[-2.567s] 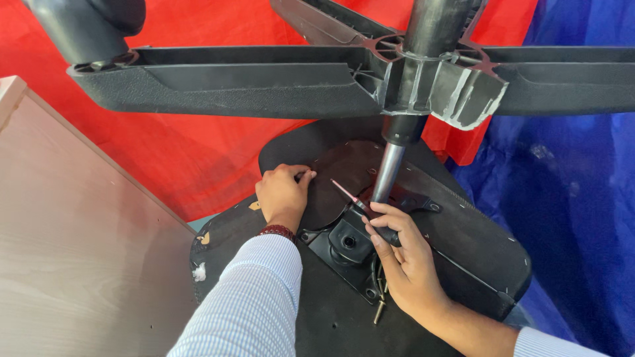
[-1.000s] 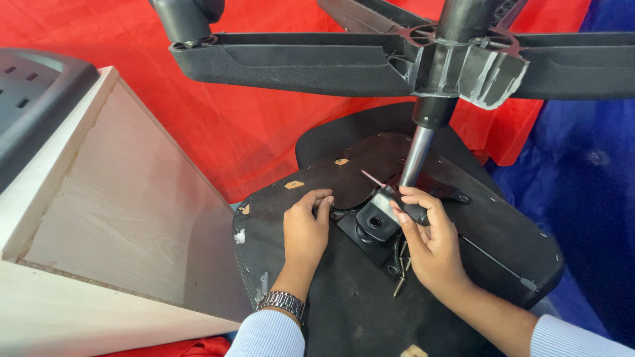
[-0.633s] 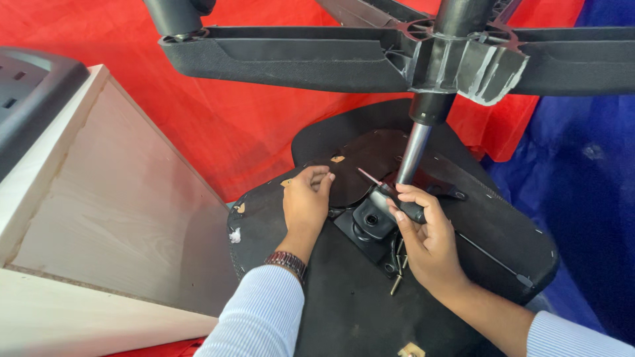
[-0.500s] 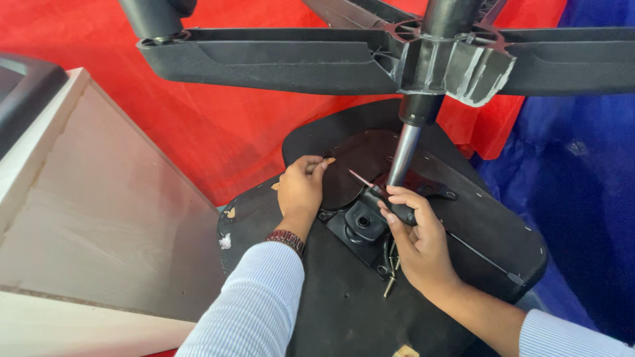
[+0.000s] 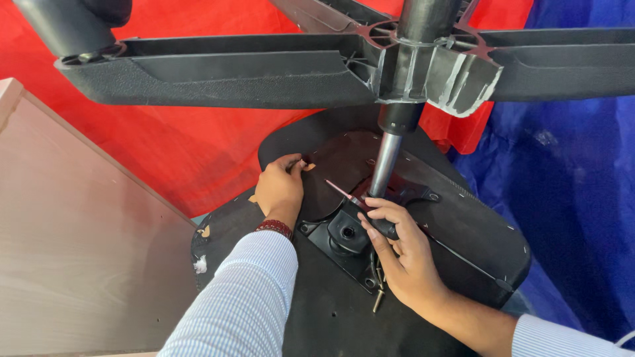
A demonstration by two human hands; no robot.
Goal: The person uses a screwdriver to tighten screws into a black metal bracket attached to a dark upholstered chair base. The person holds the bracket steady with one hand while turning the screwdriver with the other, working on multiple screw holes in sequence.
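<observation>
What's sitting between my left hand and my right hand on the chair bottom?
In the head view, between the left hand and right hand lies the black mounting plate bolted to the seat underside.

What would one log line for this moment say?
left hand: resting on chair seat underside | right hand: holding screwdriver beside metal post | chair base: above | loose screw: on seat

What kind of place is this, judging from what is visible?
Probably a furniture assembly or repair spot: an upturned office chair, a screwdriver in the right hand, red and blue cloth behind, and a wooden panel.
</observation>
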